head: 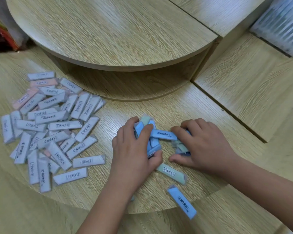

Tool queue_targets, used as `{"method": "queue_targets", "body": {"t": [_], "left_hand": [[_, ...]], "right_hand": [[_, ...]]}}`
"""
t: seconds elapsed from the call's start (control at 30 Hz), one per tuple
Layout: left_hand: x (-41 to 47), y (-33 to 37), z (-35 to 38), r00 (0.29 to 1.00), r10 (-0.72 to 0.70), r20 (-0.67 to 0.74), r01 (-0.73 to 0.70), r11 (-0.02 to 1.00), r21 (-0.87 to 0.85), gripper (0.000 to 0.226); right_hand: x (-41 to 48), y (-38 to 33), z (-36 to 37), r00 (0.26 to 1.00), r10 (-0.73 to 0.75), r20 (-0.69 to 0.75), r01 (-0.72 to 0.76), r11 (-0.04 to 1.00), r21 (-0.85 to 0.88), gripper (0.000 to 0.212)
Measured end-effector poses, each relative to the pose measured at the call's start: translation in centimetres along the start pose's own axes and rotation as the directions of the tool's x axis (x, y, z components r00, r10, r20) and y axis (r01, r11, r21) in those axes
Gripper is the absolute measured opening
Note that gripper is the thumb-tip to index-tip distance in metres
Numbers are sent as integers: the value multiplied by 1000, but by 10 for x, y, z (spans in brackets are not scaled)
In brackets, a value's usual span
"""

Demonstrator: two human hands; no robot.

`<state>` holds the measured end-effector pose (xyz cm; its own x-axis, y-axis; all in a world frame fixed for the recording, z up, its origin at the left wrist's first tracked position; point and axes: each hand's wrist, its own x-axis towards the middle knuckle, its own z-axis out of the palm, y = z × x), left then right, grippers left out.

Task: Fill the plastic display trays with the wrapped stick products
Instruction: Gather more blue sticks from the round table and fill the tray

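We read this as a shop display area, probably stationery retail. Evidence: a round two-tier fixture in pale wood-grain laminate, its upper tier point(108, 31) overhanging the lower tabletop point(167, 105), with matching rectangular units point(252, 85) butted against it on the right. We also note a loose pile of wrapped sticks point(49, 129), dozens alike and each with a printed barcode label, a ribbed translucent container point(281, 22) at far right, and red packaging point(0, 36) at the far left edge.
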<state>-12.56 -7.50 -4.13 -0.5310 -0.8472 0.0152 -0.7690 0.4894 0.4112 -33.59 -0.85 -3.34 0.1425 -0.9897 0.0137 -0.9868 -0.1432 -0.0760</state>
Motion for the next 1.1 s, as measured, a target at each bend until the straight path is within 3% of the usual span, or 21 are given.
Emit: {"method": "queue_targets", "body": {"t": [0.27, 0.5, 0.67, 0.9, 1.1], "left_hand": [[1, -7, 3, 994, -10, -113, -1, 996, -92, 37], [9, -4, -3, 992, -65, -104, 50, 989, -140, 21], [6, -7, -8, 994, -63, -86, 46, 982, -185, 28], [-1, -15, -30, 981, -129, -145, 88, 962, -259, 37], [-38, -21, -42, 972, -205, -118, 172, 955, -241, 36]], "right_hand": [[-5, -10, -7, 1000, 12, -26, -10, 997, 78, 61], [-13, -4, -21, 988, 154, 27, -157, 974, 167, 62], [-33, -7, -29, 957, 290, 15, -287, 936, 204, 68], [-40, -35, -23, 907, 414, 71, -419, 884, 205, 52], [-52, -38, -29, 799, 584, 145, -599, 749, 282, 56]]}}
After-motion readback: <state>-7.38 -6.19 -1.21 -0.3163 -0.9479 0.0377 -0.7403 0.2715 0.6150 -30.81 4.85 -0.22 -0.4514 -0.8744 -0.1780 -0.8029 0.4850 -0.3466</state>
